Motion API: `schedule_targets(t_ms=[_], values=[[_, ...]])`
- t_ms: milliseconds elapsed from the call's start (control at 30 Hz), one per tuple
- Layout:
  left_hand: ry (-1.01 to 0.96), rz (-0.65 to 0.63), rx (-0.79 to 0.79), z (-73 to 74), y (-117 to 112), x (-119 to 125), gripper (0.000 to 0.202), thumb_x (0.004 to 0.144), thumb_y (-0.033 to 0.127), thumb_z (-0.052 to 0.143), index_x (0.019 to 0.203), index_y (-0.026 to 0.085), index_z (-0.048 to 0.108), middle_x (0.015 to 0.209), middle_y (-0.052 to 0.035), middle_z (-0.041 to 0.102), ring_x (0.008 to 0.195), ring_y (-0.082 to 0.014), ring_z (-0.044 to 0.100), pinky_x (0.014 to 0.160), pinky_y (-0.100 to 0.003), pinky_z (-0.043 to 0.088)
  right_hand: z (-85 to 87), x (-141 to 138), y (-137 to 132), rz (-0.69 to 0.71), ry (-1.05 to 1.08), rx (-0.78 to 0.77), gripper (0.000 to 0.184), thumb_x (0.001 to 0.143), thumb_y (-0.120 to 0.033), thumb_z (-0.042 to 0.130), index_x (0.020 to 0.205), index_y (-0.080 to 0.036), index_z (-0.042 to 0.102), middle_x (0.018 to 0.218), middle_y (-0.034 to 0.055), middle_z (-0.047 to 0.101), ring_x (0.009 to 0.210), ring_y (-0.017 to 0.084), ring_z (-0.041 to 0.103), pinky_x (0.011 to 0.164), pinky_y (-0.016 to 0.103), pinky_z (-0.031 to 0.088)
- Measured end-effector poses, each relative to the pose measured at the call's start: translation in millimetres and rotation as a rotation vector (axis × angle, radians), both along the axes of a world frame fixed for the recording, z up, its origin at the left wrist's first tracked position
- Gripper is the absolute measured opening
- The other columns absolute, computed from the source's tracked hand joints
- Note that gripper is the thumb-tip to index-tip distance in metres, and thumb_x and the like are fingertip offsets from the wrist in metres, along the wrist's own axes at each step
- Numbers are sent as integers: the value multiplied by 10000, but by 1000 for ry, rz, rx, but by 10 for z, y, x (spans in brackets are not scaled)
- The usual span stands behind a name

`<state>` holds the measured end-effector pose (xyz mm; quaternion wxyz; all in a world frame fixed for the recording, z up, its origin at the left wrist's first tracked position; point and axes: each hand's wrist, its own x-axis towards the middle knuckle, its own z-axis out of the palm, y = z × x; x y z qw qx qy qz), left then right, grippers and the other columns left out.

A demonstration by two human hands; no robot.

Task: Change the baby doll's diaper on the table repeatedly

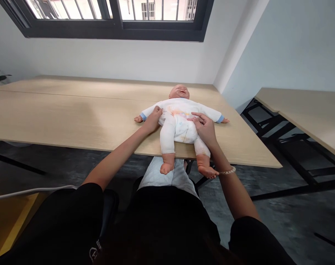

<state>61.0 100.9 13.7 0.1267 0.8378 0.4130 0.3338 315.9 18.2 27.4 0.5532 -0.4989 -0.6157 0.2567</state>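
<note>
A baby doll [167,137] lies on its back on the table, in a white top with blue cuffs, its feet hanging over the front edge. A white diaper [185,129] with faint coloured prints sits around its hips. At the diaper's left side in view, my left hand [153,119] is closed on the loose white edge. On the other side, my right hand [206,129] rests against the diaper's front and pinches near its upper edge, index finger stretched toward the doll's belly. What lies under the fingertips is partly hidden.
The light wooden table [73,110] runs wide to the left. A second table [308,106] with black folding legs stands at the right. Behind are a white wall and a dark-framed window [161,31]. A white cable [31,191] runs at lower left.
</note>
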Motion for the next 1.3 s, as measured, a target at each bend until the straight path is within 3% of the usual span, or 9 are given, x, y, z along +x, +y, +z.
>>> schedule_targets(t_ms=[167, 333, 500, 633, 833, 933, 1033, 1167, 1300], values=[[-59, 198, 91, 127, 45, -96, 334, 804, -4, 433, 987, 209, 614, 1119, -97, 589, 986, -245, 601, 896, -368, 479, -17, 7, -10, 11, 17, 5, 463, 900, -447, 565, 1244, -161, 685, 1077, 132, 776, 1032, 299, 739, 916, 475, 592], [33, 167, 119, 187, 38, -144, 441, 807, 6, 414, 1082, 202, 697, 1123, -108, 657, 1079, -274, 627, 927, -389, 472, 26, 17, -8, -25, -97, 76, 389, 919, -387, 522, 1186, -164, 696, 1036, 119, 778, 1009, 297, 732, 918, 474, 579], [33, 201, 141, 214, 55, -194, 455, 863, 72, 447, 1226, 193, 694, 1202, -124, 683, 1162, -290, 625, 967, -404, 469, 320, -155, 33, -68, -508, 249, 245, 917, -303, 548, 1038, -185, 726, 968, 105, 758, 963, 305, 659, 947, 479, 511], [-84, 202, 141, 227, 50, -170, 380, 998, 202, 385, 1266, 181, 653, 1243, -134, 684, 1192, -285, 610, 1003, -410, 457, 571, -477, 213, 123, -567, 216, 176, 941, -286, 576, 990, -183, 710, 946, 70, 738, 904, 239, 648, 845, 359, 492], [-374, 167, -106, 204, 52, -113, 302, 1059, 348, 381, 1058, 206, 647, 785, -23, 644, 731, -175, 613, 733, -271, 461, 604, -777, 530, 319, -677, 51, 396, 833, -385, 791, 1131, -160, 660, 945, 25, 715, 855, 196, 641, 742, 272, 413], [-308, 116, -271, 183, 77, -119, 227, 1008, 274, 415, 986, 198, 629, 715, 2, 602, 617, -154, 552, 636, -255, 424, 560, -802, 575, 284, -751, -13, 311, 839, -344, 794, 1062, -154, 692, 938, 27, 721, 853, 193, 637, 719, 267, 377], [-134, 14, -354, 162, 94, -128, 109, 851, 170, 558, 931, 183, 632, 778, -5, 640, 692, -165, 583, 678, -262, 443, 538, -804, 571, 257, -762, -38, 185, 851, -240, 756, 998, -132, 726, 972, 56, 732, 883, 198, 642, 727, 275, 383], [-22, -22, -339, 132, 117, -158, 245, 638, 136, 737, 852, 181, 627, 855, -27, 659, 872, -223, 609, 839, -317, 463, 532, -812, 553, 210, -744, -50, 131, 854, -169, 701, 975, -147, 745, 973, 49, 737, 921, 198, 647, 765, 276, 401], [59, 35, -309, 95, 177, -230, 252, 620, 215, 800, 728, 201, 574, 806, -47, 635, 938, -277, 587, 887, -356, 431, 535, -818, 521, 212, -727, -74, 130, 861, -170, 689, 979, -145, 739, 1005, 54, 742, 926, 195, 645, 772, 278, 400]])
